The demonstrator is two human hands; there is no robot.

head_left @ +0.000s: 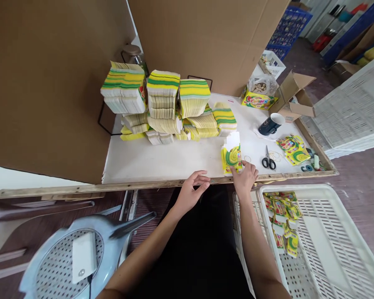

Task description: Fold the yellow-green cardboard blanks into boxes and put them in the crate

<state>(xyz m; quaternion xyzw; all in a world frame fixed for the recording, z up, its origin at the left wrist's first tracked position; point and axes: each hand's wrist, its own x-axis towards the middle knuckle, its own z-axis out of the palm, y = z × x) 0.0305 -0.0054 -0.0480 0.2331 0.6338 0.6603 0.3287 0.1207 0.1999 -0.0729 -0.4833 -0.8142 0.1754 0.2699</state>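
Observation:
Flat yellow-and-green printed cartons (pixel 231 158) lie in a small pile at the front edge of the white table, with white flaps fanned out at the top. My right hand (pixel 245 178) grips the lower right of this pile, thumb on the printed face and fingers along its side. To its left, my left hand (pixel 193 189) hovers at the wooden table edge, fingers loosely bent and thumb apart, holding nothing. Behind both hands stand tall stacks of flat cartons (pixel 163 85) in several bundles, some banded in yellow and green.
Scissors (pixel 268 160), a dark mug (pixel 271 124) and loose cartons (pixel 294 149) lie on the right. A printed box (pixel 258 101) holds a plastic bag. Below right, a white crate (pixel 327 224) contains small packs. A blue stool (pixel 107 245) bears a white device (pixel 84 257).

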